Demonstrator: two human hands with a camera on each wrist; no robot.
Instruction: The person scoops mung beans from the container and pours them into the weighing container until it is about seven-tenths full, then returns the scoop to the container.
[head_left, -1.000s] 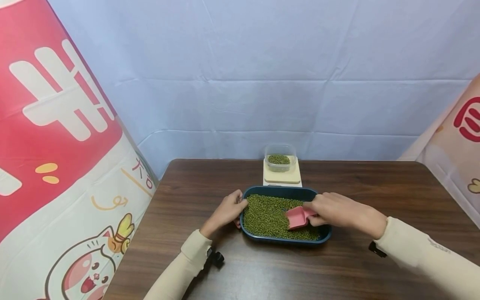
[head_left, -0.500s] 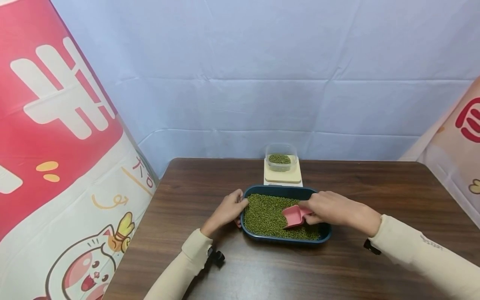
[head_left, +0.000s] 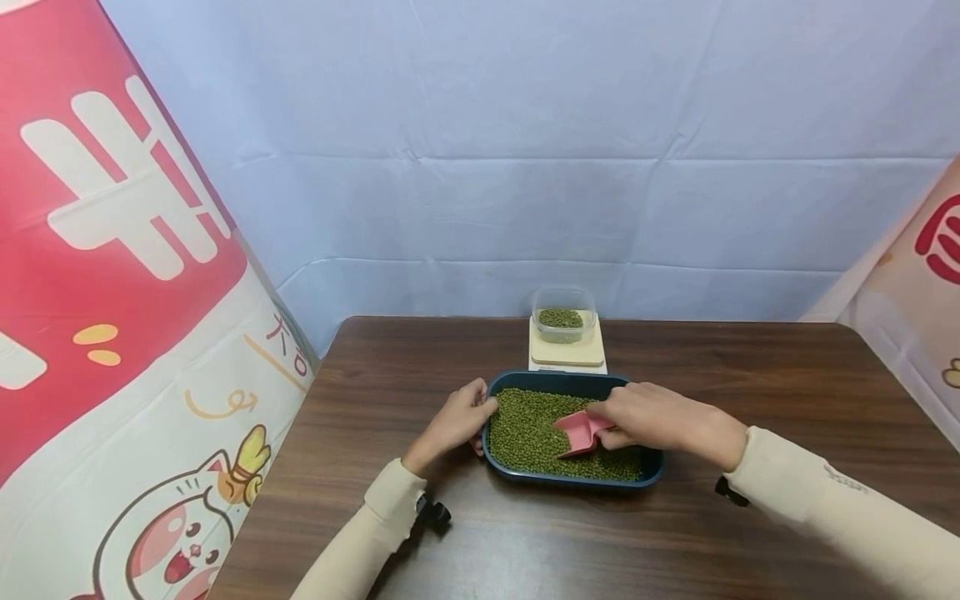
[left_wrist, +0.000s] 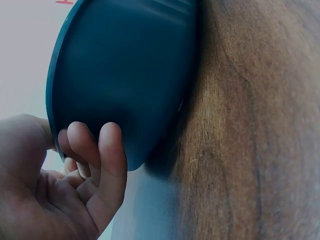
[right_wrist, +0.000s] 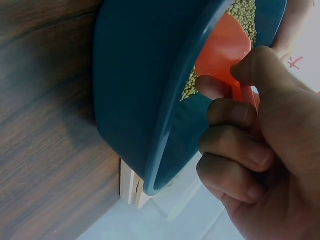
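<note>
A dark blue tub (head_left: 570, 383) holds a bed of small green beans (head_left: 521, 425), likely mung beans. At its left end, my left hand (head_left: 452, 423) grips the rim, thumb over the edge and fingers against the outer wall (left_wrist: 125, 65). My right hand (head_left: 652, 419) holds a pink scoop (head_left: 579, 432) by its handle, fingers curled round it, over the tub's right half. The scoop's front edge is in the beans. In the right wrist view the scoop (right_wrist: 222, 47) looks orange-red, inside the tub's rim.
Behind the tub stands a pale kitchen scale (head_left: 567, 354). On it sits a clear plastic container (head_left: 564, 329) with some green beans inside. The brown wooden table (head_left: 405, 358) ends at a pale cloth backdrop (head_left: 465, 208).
My right hand has pushed the scoop leftward through the beans toward the tub's middle. The left hand stays at the tub's left rim.
</note>
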